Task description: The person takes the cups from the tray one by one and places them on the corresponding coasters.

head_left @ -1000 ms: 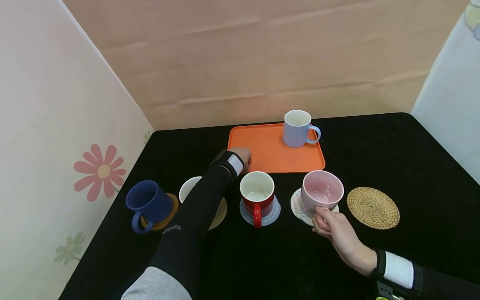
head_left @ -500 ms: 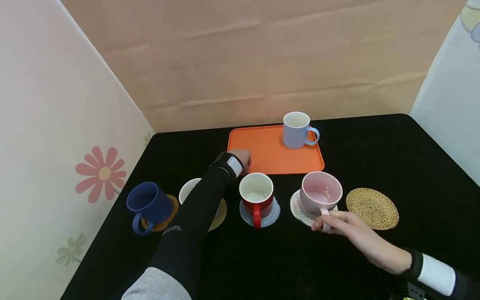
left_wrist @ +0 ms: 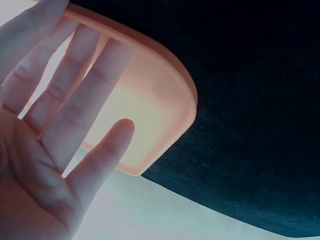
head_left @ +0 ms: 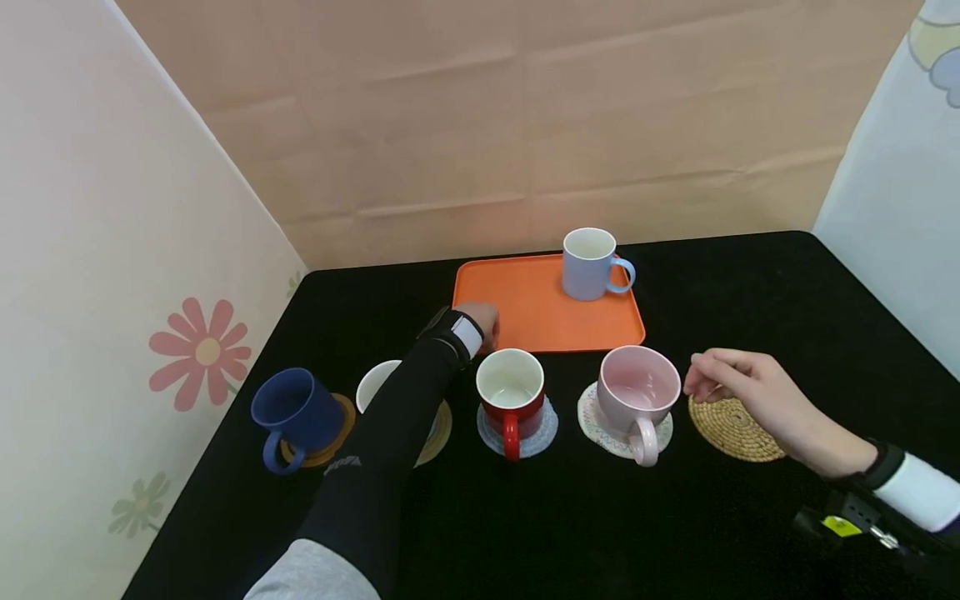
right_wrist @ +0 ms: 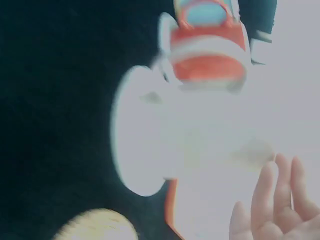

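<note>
My right hand (head_left: 750, 387) is off the pink mug (head_left: 630, 415), just right of it and above a round woven coaster (head_left: 738, 433). Its fingers are loosely bent in the head view and hold nothing; in the right wrist view the fingers (right_wrist: 267, 192) look fairly straight beside an overexposed pale blur. Upright on its white coaster (head_left: 595, 425), the pink mug has its handle towards me. Farther back, my left hand (head_left: 483, 321) is at the left front edge of the orange tray (head_left: 517, 287). The left wrist view shows straight fingers (left_wrist: 75, 110) against the tray; whether they press is unclear.
A light blue mug (head_left: 583, 275) stands on the tray's right side. Left of the pink mug is a red mug (head_left: 512, 437) on a grey-blue coaster. A white mug (head_left: 375, 379), partly hidden by my left sleeve, and a tilted-looking dark blue mug (head_left: 303, 412) are farther left.
My right hand pinched the pink mug's handle, then let go and moved up and right over the woven coaster. The mug stays on its coaster. My left hand has not moved.
</note>
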`<state>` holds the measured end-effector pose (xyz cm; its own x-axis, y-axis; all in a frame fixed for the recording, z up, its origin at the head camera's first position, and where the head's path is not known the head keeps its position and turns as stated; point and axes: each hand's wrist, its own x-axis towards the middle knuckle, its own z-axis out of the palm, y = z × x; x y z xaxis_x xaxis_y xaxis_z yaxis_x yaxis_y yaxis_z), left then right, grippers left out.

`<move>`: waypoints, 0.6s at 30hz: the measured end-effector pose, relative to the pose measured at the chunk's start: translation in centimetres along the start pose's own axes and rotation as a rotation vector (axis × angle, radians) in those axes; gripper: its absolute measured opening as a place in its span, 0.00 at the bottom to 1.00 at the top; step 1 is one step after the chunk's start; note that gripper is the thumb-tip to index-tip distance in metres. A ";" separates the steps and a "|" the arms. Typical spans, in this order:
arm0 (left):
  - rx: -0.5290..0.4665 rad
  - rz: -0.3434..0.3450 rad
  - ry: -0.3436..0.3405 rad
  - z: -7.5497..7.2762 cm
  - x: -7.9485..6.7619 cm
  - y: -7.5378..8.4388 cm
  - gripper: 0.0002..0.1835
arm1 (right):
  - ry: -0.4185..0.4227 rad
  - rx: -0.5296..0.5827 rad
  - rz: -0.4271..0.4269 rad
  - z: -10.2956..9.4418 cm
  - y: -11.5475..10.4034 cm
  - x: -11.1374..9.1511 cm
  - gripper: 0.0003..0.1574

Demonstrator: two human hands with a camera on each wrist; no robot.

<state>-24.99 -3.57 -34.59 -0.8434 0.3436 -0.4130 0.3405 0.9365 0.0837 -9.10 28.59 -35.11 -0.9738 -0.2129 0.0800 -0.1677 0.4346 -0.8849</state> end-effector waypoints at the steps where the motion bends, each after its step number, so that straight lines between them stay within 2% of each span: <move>1: -0.001 0.005 -0.002 0.0 0.0 0.0 0.01 | 0.007 0.002 -0.007 -0.2 -0.1 0.5 0.21; 4: -0.002 0.005 -0.004 0.3 0.0 -0.2 0.02 | 0.026 -0.042 -0.027 -0.9 -0.1 2.6 0.21; 8: 0.000 0.001 0.006 0.4 -0.3 -0.3 0.03 | 0.053 -0.203 -0.009 -1.7 0.1 6.1 0.22; 11: -0.011 -0.022 -0.002 0.6 0.2 -0.7 0.03 | 0.039 -0.300 0.019 -1.9 0.4 9.1 0.23; 12: -0.029 -0.031 0.003 1.2 1.3 -1.2 0.03 | 0.034 -0.321 0.022 -2.0 0.6 10.0 0.24; 14: -0.030 -0.045 -0.002 1.4 1.8 -1.3 0.04 | 0.025 -0.362 0.025 -2.1 1.0 11.6 0.25; 16: -0.028 -0.048 -0.003 1.6 2.0 -1.3 0.04 | 0.027 -0.385 0.030 -2.2 1.3 13.0 0.26; 18: -0.012 -0.036 0.001 1.5 1.5 -1.1 0.04 | 0.041 -0.387 0.032 -2.3 1.6 14.2 0.28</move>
<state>-25.99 -4.18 -36.62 -0.8554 0.3102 -0.4148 0.3055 0.9489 0.0796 -23.54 28.30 -34.30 -0.9834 -0.1624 0.0807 -0.1755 0.7404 -0.6489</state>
